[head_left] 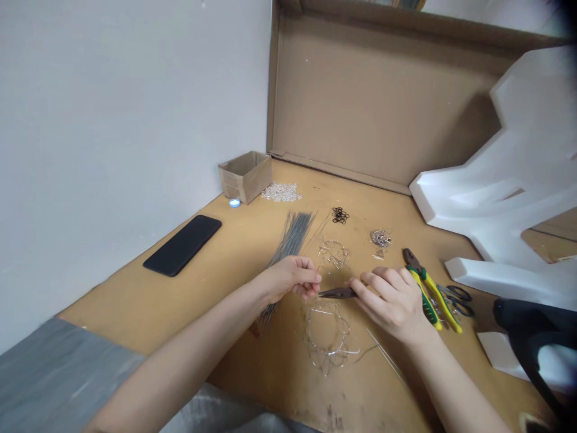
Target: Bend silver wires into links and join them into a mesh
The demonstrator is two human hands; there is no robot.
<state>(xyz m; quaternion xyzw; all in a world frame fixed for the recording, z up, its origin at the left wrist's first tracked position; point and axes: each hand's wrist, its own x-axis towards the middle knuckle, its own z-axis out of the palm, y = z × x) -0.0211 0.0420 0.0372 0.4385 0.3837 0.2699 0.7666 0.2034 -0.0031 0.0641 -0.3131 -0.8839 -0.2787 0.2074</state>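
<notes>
My left hand (294, 278) is closed, its thumb and fingertips pinching a thin wire that curves up past the fingers. My right hand (391, 300) is wrapped around dark needle-nose pliers (336, 293); their tips point left and end close to my left fingertips. I cannot tell whether the jaws touch the wire. Below the pliers lies a wire ring with looped edges (331, 350), and above them a smaller wire ring (334, 254). A bundle of straight grey wires (292, 237) passes partly under my left hand. Loose straight wires (383, 352) lie beneath my right wrist.
At the back left are a small cardboard box (246, 177), clear beads (282, 192) and a phone (184, 243). Black rings (339, 215) and a silver coil pile (381, 237) lie farther back. Yellow-green pliers (435, 294), scissors (458, 299) and white foam (473, 174) are right.
</notes>
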